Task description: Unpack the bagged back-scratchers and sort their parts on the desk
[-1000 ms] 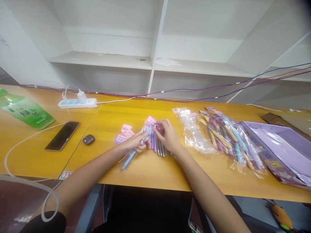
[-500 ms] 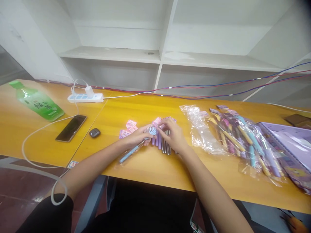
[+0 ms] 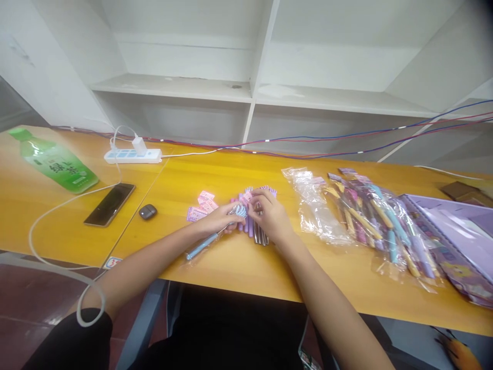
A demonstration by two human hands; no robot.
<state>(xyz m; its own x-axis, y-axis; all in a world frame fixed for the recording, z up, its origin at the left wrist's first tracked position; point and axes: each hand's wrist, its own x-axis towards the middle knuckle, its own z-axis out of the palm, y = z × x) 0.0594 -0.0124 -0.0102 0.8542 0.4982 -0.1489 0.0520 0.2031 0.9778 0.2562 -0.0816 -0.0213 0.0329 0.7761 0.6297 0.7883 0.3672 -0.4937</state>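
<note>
My left hand (image 3: 221, 218) is closed round a light-blue-handled item (image 3: 202, 246) in a clear bag, its blue-and-white head showing above the fingers. Close beside it, my right hand (image 3: 269, 213) pinches a small pink card (image 3: 246, 198) at the top of that bag. Purple sticks (image 3: 250, 226) and silver ones (image 3: 261, 236) lie side by side on the table under and behind my hands. Left of my left hand is a small pile of pink and purple cards (image 3: 207, 202).
Clear empty bags (image 3: 316, 205) and a heap of bagged coloured items (image 3: 370, 216) lie to the right, beside a lilac tray (image 3: 454, 210). Leftward are a phone (image 3: 110, 204), black case (image 3: 148, 211), green bottle (image 3: 57, 164) and power strip (image 3: 133, 156). A white cable (image 3: 33, 231) loops near my left arm.
The view has shifted slightly, moving the table items a little leftward. My right fingers have moved slightly at the pink card; my left hand keeps its hold on the bagged item.
</note>
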